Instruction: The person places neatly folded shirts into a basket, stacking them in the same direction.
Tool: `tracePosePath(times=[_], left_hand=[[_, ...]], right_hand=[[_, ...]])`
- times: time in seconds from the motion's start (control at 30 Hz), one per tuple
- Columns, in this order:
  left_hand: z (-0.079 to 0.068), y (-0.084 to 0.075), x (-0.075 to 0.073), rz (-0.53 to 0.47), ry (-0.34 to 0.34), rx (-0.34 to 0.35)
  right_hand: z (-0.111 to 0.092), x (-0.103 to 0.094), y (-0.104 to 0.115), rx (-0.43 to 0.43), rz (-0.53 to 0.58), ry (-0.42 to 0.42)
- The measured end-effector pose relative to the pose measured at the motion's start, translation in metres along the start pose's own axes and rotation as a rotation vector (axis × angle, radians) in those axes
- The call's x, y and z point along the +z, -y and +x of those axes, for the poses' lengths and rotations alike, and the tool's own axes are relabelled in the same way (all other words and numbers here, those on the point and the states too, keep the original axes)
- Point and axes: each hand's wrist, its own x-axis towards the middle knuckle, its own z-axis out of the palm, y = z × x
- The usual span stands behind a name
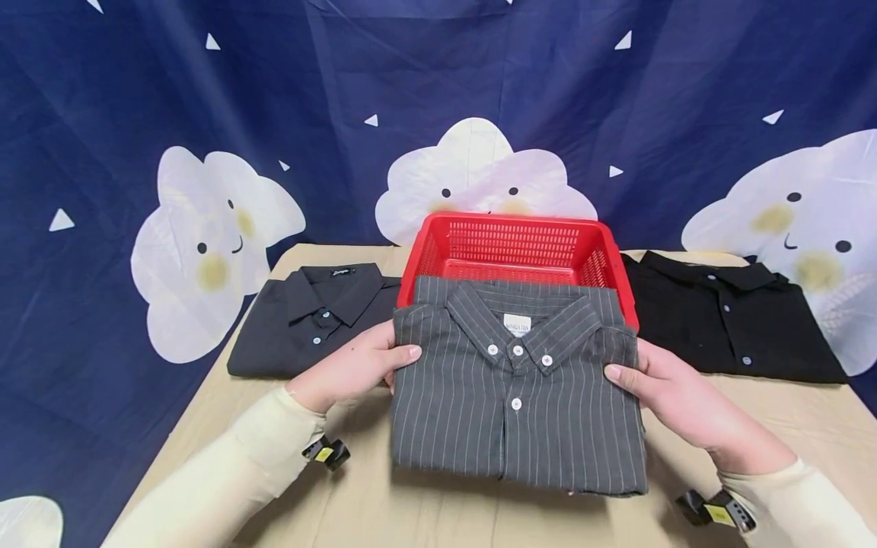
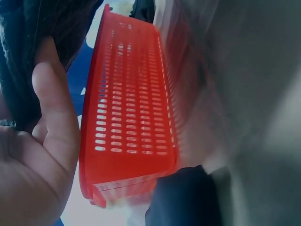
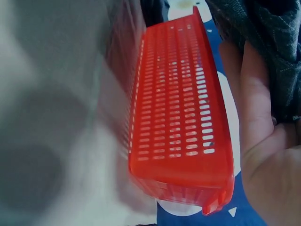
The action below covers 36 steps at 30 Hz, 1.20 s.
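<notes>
A folded dark grey shirt (image 1: 452,411) with thin white pinstripes and white buttons is held up in front of the basket, collar toward the far side. My left hand (image 1: 359,358) grips its left edge, thumb on top and fingers underneath. On the opposite edge my right hand (image 1: 685,396) holds it the same way. Both wrist views show the fingers under the cloth, raised above the table. Just beyond the shirt stands a red perforated plastic basket (image 1: 510,238); the shirt hides its near wall in the head view. The visible part of its inside shows bare red plastic.
Left of the basket lies a folded dark grey shirt (image 1: 274,335). A folded black shirt (image 1: 692,327) is on the right. All rest on a beige-covered table (image 1: 342,502), backed by a blue curtain (image 1: 329,76) with cloud faces.
</notes>
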Motion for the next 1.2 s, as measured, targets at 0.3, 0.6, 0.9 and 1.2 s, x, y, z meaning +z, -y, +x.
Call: tracePosePath(times=[0.3, 0.6, 0.9, 1.2], left_hand=[[0.021, -0.007, -0.01, 0.024, -0.035, 0.066], [0.048, -0.013, -0.023, 0.008, -0.097, 0.088], [0.073, -0.009, -0.036, 0.08, -0.21, 0.105], [0.107, -0.021, -0.052, 0.158, -0.232, 0.126]], right_hand=[[0.021, -0.009, 0.006, 0.008, -0.041, -0.086], [0.045, -0.021, 0.013, 0.031, 0.033, -0.133], [0.077, -0.035, 0.019, 0.016, 0.004, -0.169], [0.101, -0.051, 0.016, -0.001, -0.026, -0.213]])
